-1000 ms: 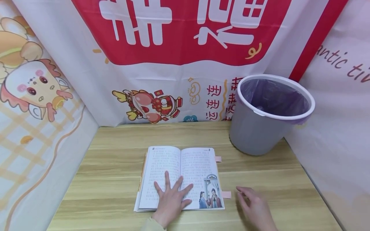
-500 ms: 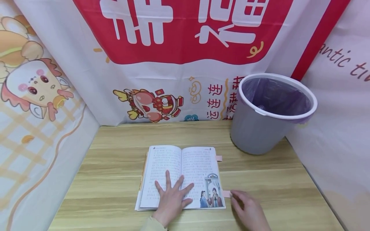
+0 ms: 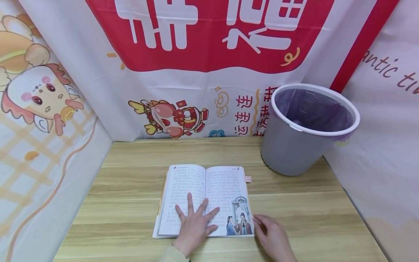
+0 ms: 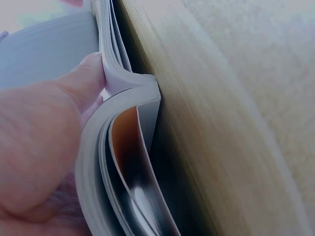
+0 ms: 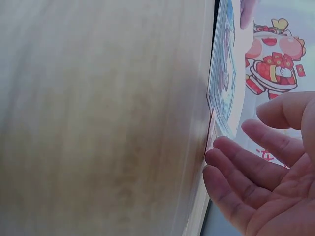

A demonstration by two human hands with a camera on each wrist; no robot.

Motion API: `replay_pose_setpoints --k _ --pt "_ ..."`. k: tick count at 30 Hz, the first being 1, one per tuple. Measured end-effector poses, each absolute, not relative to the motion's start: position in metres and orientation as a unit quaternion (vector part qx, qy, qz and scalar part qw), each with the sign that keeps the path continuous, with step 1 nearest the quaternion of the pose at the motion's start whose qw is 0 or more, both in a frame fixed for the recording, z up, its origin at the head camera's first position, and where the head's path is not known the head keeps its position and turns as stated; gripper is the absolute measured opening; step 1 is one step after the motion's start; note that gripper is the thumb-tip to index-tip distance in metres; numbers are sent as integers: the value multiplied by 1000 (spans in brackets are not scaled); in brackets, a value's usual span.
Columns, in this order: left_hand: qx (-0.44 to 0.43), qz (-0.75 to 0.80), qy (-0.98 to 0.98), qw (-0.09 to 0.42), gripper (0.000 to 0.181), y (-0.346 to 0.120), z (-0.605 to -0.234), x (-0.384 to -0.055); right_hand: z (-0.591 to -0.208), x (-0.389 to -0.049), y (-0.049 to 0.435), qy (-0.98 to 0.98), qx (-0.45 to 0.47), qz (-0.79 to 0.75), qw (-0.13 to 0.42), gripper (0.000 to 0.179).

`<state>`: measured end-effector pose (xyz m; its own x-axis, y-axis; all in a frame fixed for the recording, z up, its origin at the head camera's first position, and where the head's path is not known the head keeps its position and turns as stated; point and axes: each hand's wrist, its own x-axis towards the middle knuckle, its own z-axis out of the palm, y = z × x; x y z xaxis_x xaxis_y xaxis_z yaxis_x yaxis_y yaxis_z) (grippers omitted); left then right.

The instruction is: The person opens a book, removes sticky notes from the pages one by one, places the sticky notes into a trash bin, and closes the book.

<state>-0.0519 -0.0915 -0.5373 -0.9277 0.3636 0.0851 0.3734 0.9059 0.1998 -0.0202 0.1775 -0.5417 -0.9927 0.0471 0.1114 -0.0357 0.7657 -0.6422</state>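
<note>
An open book [image 3: 226,185] lies on the wooden table, its right page bearing a coloured picture of figures. My left hand [image 3: 193,227] rests across its lower middle, fingers spread over both pages. The left wrist view shows the left thumb [image 4: 88,78] against the curved pages at the spine end. My right hand [image 3: 273,234] is at the book's lower right edge, its fingertips over the lower pink tab, now mostly hidden. In the right wrist view the right fingers [image 5: 246,177] are loosely bent beside the page edge, with the thumb apart from them.
A second pink tab [image 3: 248,179] sticks out from the book's upper right edge. A grey bin [image 3: 291,149] with a purple liner stands at the back right of the table [image 3: 131,156]. Printed cloths [image 3: 209,83] hang behind and on both sides.
My right hand has moved left, from the bare table onto the lower pink tab at the book's edge, covering it. My left hand has stayed spread on the pages.
</note>
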Motion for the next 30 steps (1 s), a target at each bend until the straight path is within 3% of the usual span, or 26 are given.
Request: replay_pose_setpoints --k 16,30 --pt "-193 -117 -974 21 56 -94 -534 -51 -533 -21 155 -927 -27 374 -25 38" --pt "-189 -140 -972 -1 58 -96 -531 -51 -533 -28 156 -803 -116 585 -17 55"
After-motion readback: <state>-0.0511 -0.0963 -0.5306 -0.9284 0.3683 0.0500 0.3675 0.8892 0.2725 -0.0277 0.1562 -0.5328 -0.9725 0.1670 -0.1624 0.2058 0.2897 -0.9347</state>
